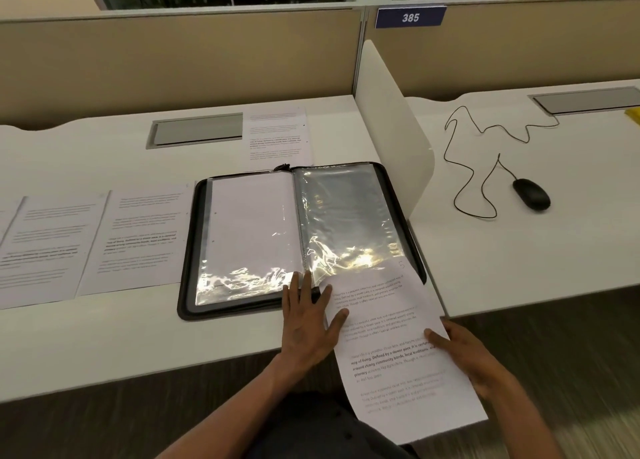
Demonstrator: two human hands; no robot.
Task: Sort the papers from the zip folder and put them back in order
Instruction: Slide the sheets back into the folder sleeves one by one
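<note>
zip folder point(298, 240) lies open flat on the desk point(104, 348), its near edge close to the desk's front edge. left page holds a white sheet in its sleeve; right page's clear sleeve point(346, 216) looks empty apart from the paper going in or coming out at its near end, can't tell which.

left hand point(308, 323) is flat with fingers spread, pressing on the folder's near edge by the spine, thumb resting on the sheet. right hand point(478, 361) pinches the right edge of the printed sheet point(391, 348), thumb on top, fingers underneath. the sheet's far end overlaps the near right corner of the folder, marked "5" there; the rest hangs off past the desk front toward the person.

other papers: two or three sheets point(104, 237) in a row just left of the folder, one sheet point(277, 136) just behind it.

risks, my read:
- sleeve mouth is floppy and glossy. if the sheet goes in skewed, a corner catches and creases.
- one-side pinch on a long unsupported sheet, so it can buckle in the middle.
- left hand is the only thing holding the folder. if it lifts, the folder can slide when the sheet is pushed.
- loose sheets beside the folder aren't weighted, so a sleeve brush could shuffle the order.
</note>
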